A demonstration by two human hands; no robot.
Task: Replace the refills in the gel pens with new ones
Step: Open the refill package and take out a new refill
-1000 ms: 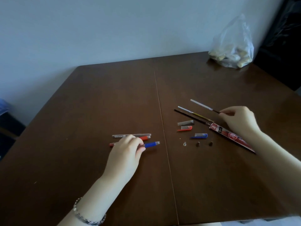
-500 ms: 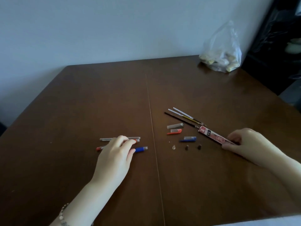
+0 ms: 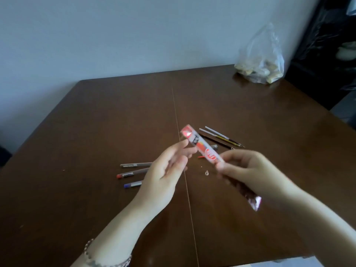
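My right hand grips a long clear refill packet with red print, held tilted above the table. My left hand is raised beside the packet's upper end, fingers apart, fingertips close to it or just touching. Three empty pen barrels lie on the table left of my hands: a grey one, a red-ended one and a blue-ended one. Three old refills lie behind the packet. A small pen tip lies between my hands. Pen caps are mostly hidden behind the packet.
The brown wooden table has a seam down its middle and stands against a pale wall. A clear plastic bag with pale lumps sits at the far right corner. Dark furniture stands beyond the right edge.
My right hand has lifted the refill packet off the table and brought it to the middle. My left hand left the pen barrels and rose toward the packet's upper end.
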